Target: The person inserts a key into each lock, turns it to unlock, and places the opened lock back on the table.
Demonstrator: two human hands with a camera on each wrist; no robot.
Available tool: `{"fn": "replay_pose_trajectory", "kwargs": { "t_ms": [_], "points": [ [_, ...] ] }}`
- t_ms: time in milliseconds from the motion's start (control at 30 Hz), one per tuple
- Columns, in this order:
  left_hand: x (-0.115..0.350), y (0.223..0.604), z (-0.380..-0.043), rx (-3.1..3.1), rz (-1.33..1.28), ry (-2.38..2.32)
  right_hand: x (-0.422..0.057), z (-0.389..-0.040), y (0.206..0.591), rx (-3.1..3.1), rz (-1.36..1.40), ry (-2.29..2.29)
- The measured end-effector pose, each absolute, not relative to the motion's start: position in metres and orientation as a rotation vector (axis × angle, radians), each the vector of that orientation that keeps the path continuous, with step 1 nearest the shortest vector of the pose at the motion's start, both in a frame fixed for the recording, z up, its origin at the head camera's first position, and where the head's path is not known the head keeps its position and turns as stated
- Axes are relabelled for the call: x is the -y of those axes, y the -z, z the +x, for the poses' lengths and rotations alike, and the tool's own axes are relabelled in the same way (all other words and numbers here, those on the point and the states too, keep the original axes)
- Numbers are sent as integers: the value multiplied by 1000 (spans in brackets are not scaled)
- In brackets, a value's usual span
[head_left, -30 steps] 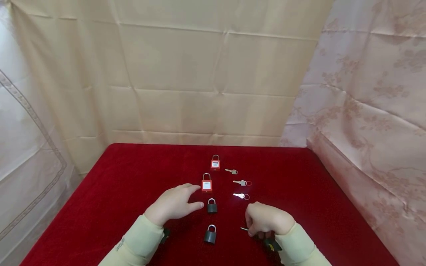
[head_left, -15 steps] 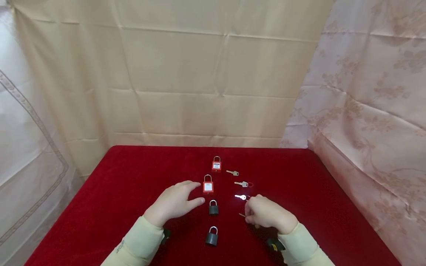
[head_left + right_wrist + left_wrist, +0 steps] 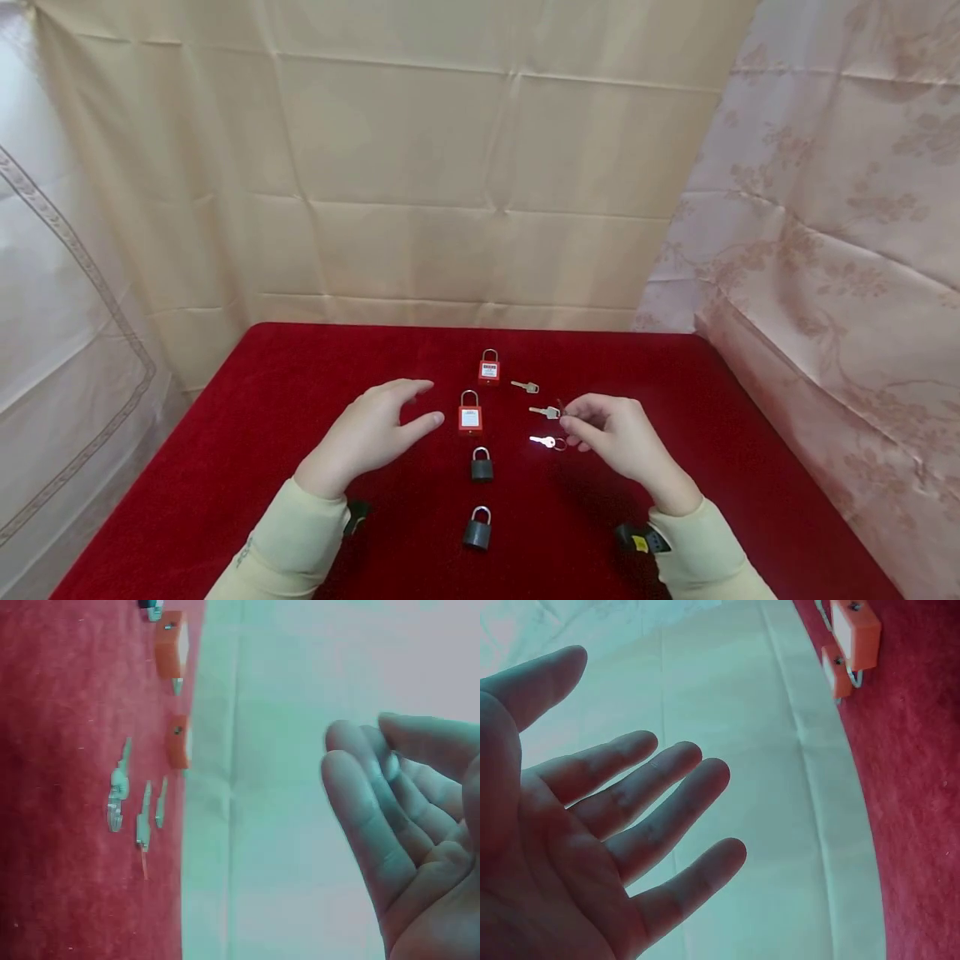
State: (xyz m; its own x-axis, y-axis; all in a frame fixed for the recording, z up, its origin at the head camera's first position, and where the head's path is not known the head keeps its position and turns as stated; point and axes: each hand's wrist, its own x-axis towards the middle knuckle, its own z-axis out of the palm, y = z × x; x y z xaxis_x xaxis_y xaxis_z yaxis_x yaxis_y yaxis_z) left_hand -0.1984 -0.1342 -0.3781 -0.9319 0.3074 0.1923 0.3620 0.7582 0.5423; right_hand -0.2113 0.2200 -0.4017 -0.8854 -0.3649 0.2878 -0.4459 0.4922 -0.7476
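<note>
My left hand hovers left of the padlocks with fingers spread and nothing in it; the left wrist view shows its bare palm. To the right of the keys, my right hand pinches a small key between thumb and fingertips, mostly hidden by them. A column of padlocks lies mid-table: a far red padlock, a nearer red padlock, a small black padlock and a front black padlock. Beside them lie a far key, a middle key and a shiny key with a ring.
A red cloth covers the table. Beige curtain hangs behind it, with a patterned pink curtain on the right and white fabric on the left.
My right hand has risen and moved away from me, bringing the key up from the front of the table. My left hand has shifted slightly left and up, off the red padlock.
</note>
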Motion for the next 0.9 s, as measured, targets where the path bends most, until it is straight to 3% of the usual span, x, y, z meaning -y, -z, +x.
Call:
{"fn": "replay_pose_trajectory", "kwargs": {
  "t_ms": [567,900],
  "points": [
    [124,379,-193,2906,-557,957,-221,-211,401,2489,689,-1359],
    [106,387,-189,2948,-737,893,-223,-213,400,2488,651,-1353]
  ]
}}
